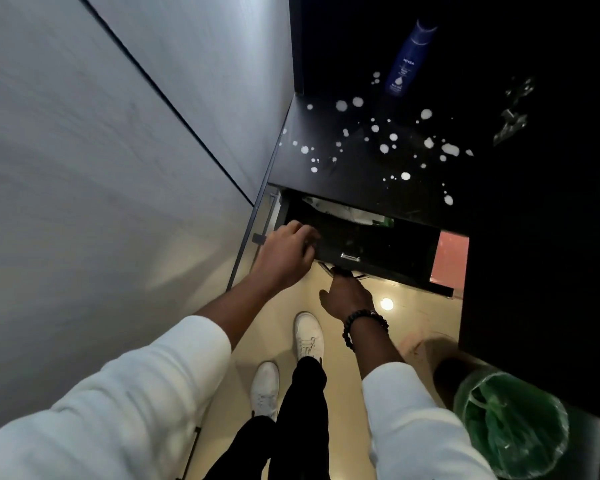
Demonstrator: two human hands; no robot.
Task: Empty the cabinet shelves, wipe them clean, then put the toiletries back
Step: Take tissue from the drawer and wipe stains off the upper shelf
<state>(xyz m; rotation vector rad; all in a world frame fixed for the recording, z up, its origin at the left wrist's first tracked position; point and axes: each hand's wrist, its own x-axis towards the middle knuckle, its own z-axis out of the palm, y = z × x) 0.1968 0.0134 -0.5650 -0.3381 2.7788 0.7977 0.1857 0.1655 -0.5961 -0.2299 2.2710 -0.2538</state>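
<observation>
A blue Nivea bottle point(407, 60) stands at the back of a dark cabinet shelf point(326, 174) that is spattered with white spots. Below the shelf a dark drawer point(388, 251) is pulled out, with pale and green packets inside. My left hand point(286, 259) is at the drawer's front left corner, its fingers curled over the edge. My right hand point(347, 296), with a bead bracelet at the wrist, reaches under the drawer front. Its fingertips are at a small dark part there and are hidden from view.
A pale grey cabinet door or wall panel point(118, 168) fills the left side. A bin lined with a green bag point(510, 424) stands at the lower right on the beige floor point(406, 323). My white shoes point(307, 336) stand just below the drawer. A dark hinge point(511, 123) sits at the right.
</observation>
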